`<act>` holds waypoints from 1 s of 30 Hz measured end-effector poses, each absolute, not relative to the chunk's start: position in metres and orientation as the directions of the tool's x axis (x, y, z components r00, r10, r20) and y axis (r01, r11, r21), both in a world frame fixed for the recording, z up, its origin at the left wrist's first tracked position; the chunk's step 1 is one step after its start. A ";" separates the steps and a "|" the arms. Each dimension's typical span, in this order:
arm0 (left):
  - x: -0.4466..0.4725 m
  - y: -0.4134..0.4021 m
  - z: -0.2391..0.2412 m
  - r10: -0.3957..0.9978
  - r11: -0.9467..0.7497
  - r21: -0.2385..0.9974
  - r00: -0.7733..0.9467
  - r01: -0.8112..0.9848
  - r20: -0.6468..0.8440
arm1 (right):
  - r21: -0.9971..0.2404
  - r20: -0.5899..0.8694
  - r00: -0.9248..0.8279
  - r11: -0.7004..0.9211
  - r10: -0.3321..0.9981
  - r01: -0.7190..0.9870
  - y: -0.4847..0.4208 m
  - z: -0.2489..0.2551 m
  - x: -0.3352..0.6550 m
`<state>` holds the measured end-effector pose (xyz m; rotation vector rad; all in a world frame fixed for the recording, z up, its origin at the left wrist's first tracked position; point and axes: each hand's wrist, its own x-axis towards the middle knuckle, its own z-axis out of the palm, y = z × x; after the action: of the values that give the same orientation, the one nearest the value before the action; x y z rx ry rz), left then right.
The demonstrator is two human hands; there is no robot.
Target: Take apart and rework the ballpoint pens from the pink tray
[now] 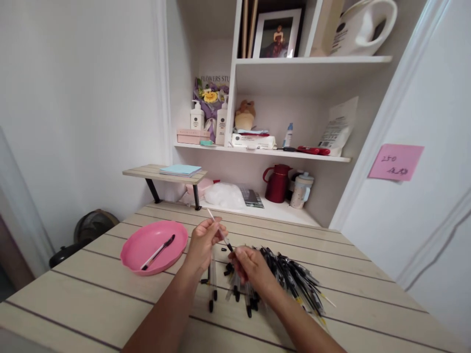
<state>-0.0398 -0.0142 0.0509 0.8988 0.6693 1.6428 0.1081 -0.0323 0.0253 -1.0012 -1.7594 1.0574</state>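
Observation:
Above the wooden desk, a slim pen (225, 239) with a pale shaft and a black end slants between my two hands. The fingers of my left hand (201, 242) pinch its shaft, and the pale tip points up and left. My right hand (254, 267) is closed round the black lower end and hides part of it. Below the hands lie several clear pen barrels (212, 279) with black ends and small black caps (228, 268). To the right of my right hand spreads a heap of black and clear pen parts (290, 272).
At the left stands a pink scalloped plate (128, 262) with a pen (158, 252) in it. Behind it rises a small raised shelf (143, 171) bearing blue paper. Along the back, a red jug (277, 184) and a pale tumbler (301, 190) stand in a cubby.

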 end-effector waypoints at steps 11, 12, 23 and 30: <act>-0.067 -0.004 0.050 0.942 -0.335 0.679 -0.234 -0.653 0.241 | 0.012 0.130 -0.497 0.499 0.858 0.866 0.019 0.041 0.075; -0.067 -0.004 0.049 0.944 -0.330 0.677 -0.236 -0.658 0.230 | 0.038 0.108 -0.509 0.509 0.854 0.860 0.020 0.036 0.067; -0.067 -0.003 0.046 0.952 -0.304 0.705 -0.225 -0.641 0.205 | 0.032 -0.023 -0.502 0.503 0.865 0.864 0.032 0.027 0.052; -0.069 -0.001 0.043 0.951 -0.308 0.717 -0.221 -0.626 0.215 | -0.090 -0.016 -0.394 0.391 0.919 0.916 0.043 0.026 0.030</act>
<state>-0.0685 -0.0012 0.0433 0.7758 0.5964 1.7653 0.0298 0.0427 0.0261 -1.7094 -2.5899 0.1302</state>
